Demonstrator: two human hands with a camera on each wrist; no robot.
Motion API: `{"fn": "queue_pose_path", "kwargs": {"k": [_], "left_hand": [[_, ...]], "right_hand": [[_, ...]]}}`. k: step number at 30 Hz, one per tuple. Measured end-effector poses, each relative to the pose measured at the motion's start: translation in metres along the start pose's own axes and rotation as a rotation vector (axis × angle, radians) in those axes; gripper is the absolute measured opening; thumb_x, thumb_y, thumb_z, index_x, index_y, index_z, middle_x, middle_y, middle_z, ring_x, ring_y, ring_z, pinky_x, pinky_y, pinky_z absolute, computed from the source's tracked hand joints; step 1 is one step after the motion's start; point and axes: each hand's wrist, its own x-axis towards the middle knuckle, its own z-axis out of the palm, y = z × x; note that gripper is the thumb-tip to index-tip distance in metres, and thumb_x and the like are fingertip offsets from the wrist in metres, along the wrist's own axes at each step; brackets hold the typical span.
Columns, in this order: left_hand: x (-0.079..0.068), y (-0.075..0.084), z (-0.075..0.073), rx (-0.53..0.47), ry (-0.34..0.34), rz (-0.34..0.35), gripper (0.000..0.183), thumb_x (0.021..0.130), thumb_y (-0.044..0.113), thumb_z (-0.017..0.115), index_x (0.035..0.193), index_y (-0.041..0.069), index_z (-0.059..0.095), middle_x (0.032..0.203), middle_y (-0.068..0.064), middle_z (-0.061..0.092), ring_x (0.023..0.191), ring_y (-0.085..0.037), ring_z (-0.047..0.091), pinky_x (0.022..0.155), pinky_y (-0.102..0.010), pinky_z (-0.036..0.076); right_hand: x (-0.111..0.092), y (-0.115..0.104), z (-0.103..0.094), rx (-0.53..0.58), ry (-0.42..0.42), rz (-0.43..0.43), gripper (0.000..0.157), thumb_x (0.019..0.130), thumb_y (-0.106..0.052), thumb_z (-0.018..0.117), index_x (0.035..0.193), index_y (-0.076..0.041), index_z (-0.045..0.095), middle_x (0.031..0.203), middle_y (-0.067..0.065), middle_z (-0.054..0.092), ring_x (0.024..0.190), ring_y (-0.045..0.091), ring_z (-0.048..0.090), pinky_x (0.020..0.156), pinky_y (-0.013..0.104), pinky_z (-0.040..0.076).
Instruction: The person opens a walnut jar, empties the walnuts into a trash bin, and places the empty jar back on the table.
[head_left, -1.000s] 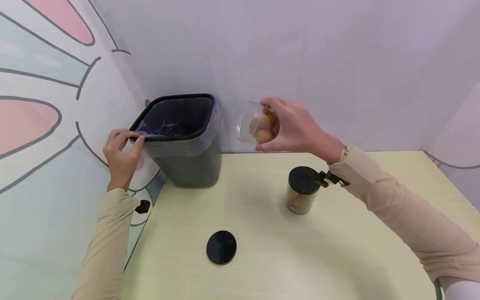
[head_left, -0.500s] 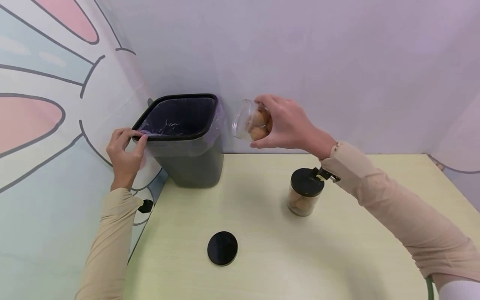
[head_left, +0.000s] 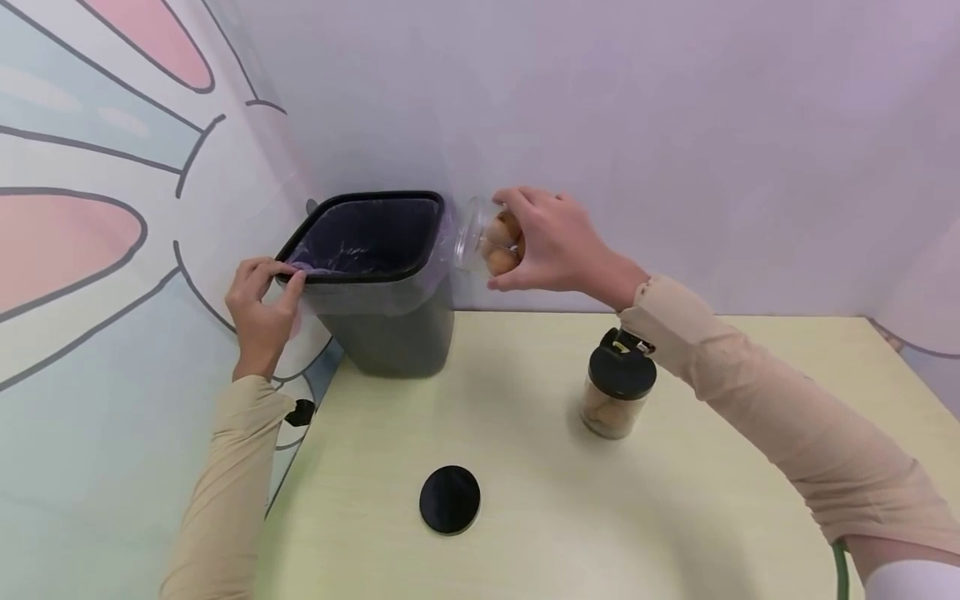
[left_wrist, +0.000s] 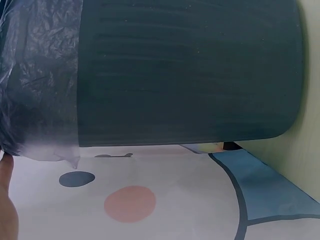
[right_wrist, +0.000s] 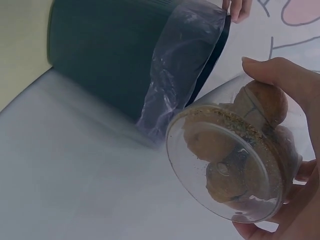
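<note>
My left hand (head_left: 264,312) pinches the near left corner of the black-rimmed trash bin (head_left: 393,333) between thumb and fingers. A thin translucent bag (right_wrist: 175,65) lines the bin and folds down outside its rim. My right hand (head_left: 558,242) holds a clear lidless jar (head_left: 468,237) tipped on its side, mouth toward the bin, just right of the rim. Inside are several round brown pieces (head_left: 501,246), like small baked cookies. The right wrist view shows the jar's base (right_wrist: 222,167) with crumbs along it.
A second clear jar (head_left: 611,414) with a black lid stands on the pale table (head_left: 540,517), with brown pieces inside. A loose black lid (head_left: 450,500) lies flat nearer the front. Walls (head_left: 675,125) rise behind and at the left.
My right hand has moved left with the tipped jar, bringing its mouth closer to the bin. My left hand keeps its grip on the rim. The head view has shifted slightly.
</note>
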Motion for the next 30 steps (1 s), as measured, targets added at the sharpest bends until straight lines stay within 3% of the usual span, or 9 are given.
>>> {"fn": "queue_pose_path", "kwargs": {"k": [19, 30], "left_hand": [[-0.003, 0.001, 0.002, -0.053, 0.017, -0.028, 0.014, 0.081, 0.0, 0.068, 0.086, -0.012, 0.065, 0.097, -0.021, 0.055, 0.097, -0.015, 0.053, 0.094, -0.026, 0.043], [-0.003, -0.001, 0.003, -0.02, 0.012, 0.036, 0.012, 0.081, -0.001, 0.068, 0.086, -0.012, 0.066, 0.096, -0.025, 0.056, 0.094, -0.016, 0.053, 0.091, -0.024, 0.043]], "right_hand": [[0.021, -0.007, 0.009, -0.05, 0.001, -0.026, 0.086, 0.061, -0.052, 0.078, 0.128, -0.008, 0.048, 0.108, 0.009, 0.056, 0.1, 0.028, 0.054, 0.081, 0.046, 0.036], [0.029, -0.009, 0.014, -0.082, 0.02, -0.048, 0.084, 0.061, -0.049, 0.078, 0.129, -0.01, 0.049, 0.11, 0.01, 0.054, 0.098, 0.029, 0.052, 0.077, 0.045, 0.034]]}}
